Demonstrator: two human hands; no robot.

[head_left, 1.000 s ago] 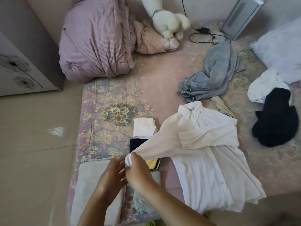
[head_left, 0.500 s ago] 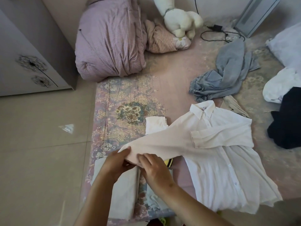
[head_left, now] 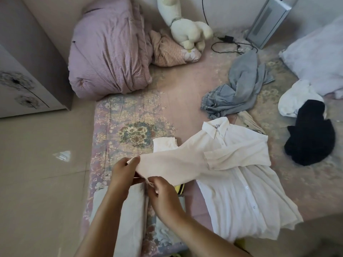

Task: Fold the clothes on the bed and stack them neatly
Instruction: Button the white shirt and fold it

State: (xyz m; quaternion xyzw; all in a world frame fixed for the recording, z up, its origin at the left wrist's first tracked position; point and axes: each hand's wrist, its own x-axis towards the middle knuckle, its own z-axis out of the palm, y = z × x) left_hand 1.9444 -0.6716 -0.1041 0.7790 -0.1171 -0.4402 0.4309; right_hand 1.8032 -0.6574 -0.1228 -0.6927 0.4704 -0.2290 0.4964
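Hands (two) [head_left: 123, 171] [head_left: 163, 193] pinch one white shirt [head_left: 239, 175] sleeve

Shirt [head_left: 239, 175]: thin white cloth, matt, slightly sheer. Bed sheet [head_left: 130, 130]: flowered cloth, dull. Quilt [head_left: 109, 52], far left: ribbed pink cloth. Jeans [head_left: 219, 101]: rough denim (frayed hem). Floor [head_left: 40, 164]: glossy tile.

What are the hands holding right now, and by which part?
Both the left hand and the right hand pinch the white shirt at the cuff end of its stretched-out sleeve.
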